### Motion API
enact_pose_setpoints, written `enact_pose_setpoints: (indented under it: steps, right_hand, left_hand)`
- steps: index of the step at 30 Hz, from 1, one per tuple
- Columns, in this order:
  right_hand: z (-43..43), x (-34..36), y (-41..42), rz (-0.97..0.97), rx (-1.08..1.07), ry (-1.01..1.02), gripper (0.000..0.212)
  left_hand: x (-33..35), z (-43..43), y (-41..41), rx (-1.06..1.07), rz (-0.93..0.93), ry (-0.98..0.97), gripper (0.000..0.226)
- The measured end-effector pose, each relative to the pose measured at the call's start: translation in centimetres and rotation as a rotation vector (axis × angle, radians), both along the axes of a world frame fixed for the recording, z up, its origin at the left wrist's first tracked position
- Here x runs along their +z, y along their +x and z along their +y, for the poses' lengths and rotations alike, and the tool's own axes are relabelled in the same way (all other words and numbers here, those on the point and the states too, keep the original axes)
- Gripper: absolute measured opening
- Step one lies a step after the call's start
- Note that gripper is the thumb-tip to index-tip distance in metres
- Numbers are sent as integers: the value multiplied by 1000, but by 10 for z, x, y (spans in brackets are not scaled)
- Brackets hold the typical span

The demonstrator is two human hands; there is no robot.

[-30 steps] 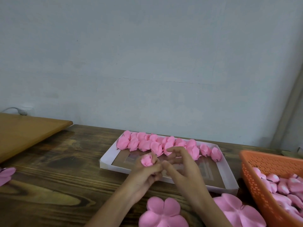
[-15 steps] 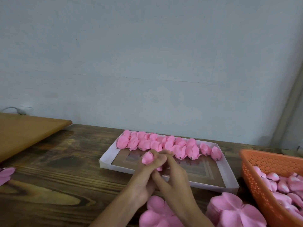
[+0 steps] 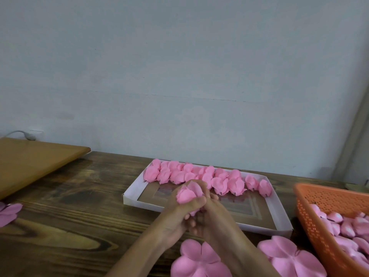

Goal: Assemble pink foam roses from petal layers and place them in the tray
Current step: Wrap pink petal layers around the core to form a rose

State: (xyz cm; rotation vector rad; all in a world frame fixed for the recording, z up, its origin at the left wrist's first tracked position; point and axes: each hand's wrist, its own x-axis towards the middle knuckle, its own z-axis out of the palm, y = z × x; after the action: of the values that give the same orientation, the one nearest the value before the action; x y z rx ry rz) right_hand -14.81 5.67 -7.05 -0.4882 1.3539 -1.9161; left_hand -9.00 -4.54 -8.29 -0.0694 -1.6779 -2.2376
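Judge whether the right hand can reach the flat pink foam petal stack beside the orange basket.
Probably yes: the flat pink foam petal stack lies beside the right forearm, nothing between. But right hand and left hand both grip the pink foam rose, so it must let go first.

No legible text or labels.
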Motion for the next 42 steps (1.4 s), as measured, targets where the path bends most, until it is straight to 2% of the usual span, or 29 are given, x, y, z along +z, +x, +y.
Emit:
enact_pose_setpoints:
  steps: [2,5,6,8,10,14,17,21,30,34,42]
  right_hand:
    - [0,-3,4,95,-41,5,15]
    - [7,-6,4,330,-76,-31,22]
    - [10,-6,4,470,-95,-9,24]
    - [17,-7,4,735,-200,47,21]
    - [18,-8,6,821,-314,30,17]
    - [15,-8,5,806,-460,33,38]
    - [18,-5,0,731,-537,-14,37]
    - [23,0,-8,649,-464,-37,22]
    - [20,-1,-6,703,-396,-16,27]
    - [19,-3,-4,663,-356,-20,26]
    - [22,2,-11,406,-266,-52,25]
  left_hand:
    - [-1,0,-1,-10,15,-2,49]
    - [1,-1,-2,23,12,81,61]
    - [3,-1,-2,15,37,115,58]
    - [6,-2,-3,-12,100,163,35]
    - [7,-2,-4,-3,111,186,20]
    - [1,-7,-10,-13,143,229,13]
    - [-3,-11,-14,0,165,256,18]
    - [-7,-12,-18,31,168,224,22]
    - [-6,-7,-16,78,106,151,42]
    - [-2,-7,-11,-15,154,100,37]
    - [-5,-17,-5,-140,151,-10,56]
